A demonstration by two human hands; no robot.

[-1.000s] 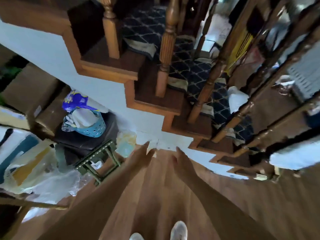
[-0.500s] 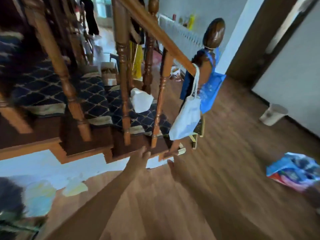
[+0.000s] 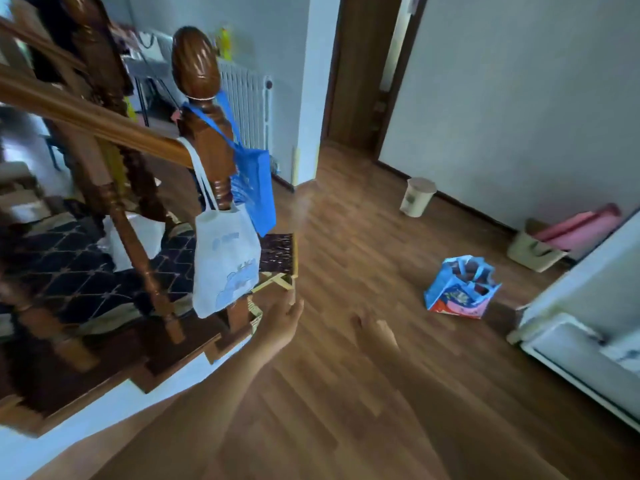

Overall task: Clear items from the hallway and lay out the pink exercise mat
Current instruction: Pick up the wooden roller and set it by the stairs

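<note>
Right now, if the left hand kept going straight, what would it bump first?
Probably the stool by the stairs; the left hand points at its near leg, though depth is unclear.

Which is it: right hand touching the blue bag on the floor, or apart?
Apart. The head view shows the right hand open above the floor, with a plain stretch of bare boards between it and the blue bag.

1. A brown wood-plank floor runs through the hallway, with a soft sheen of daylight on it.
2. Pale grey-blue walls meet a dark wooden door frame.
3. A white radiator stands behind the staircase's carved newel post.
4. Navy patterned carpet covers the stairs.
</note>
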